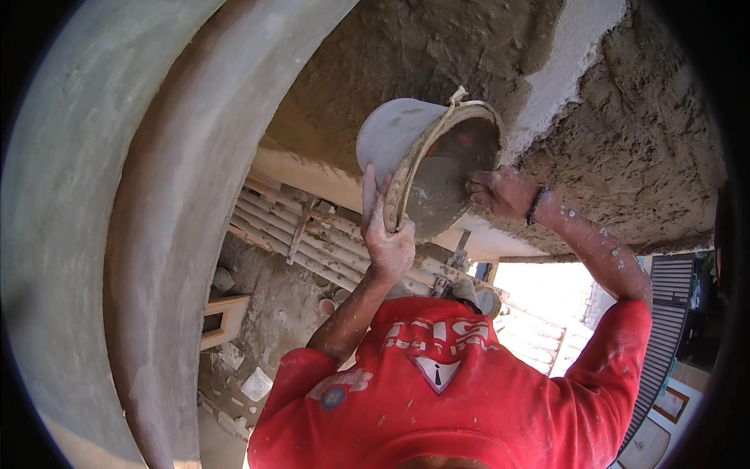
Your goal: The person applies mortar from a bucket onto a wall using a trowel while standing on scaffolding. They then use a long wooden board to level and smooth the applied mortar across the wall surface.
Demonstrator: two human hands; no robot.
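Note:
A pale, mortar-smeared bucket [398, 131] is tilted on its side in front of me, its mouth turned to the right. My left hand [388, 244] is closed on the lower part of its crusted rim, fingers against the outer wall and thumb at the edge. A knotted cord or handle runs along the rim. Inside, the wall is coated in wet grey-brown mortar [437, 187]. My right hand [504, 192], a dark beaded bracelet at its wrist, is at the bucket's mouth with its fingers curled closed. Whatever they hold, if anything, is hard to make out.
Rough brown mortar [625, 133] covers the surface beyond the bucket, split by a whitish strip [570, 66]. A smooth curved plaster moulding [168, 203] fills the left. Scaffold poles [269, 223] run below, above a littered floor [273, 313] with a wooden-framed box [224, 321].

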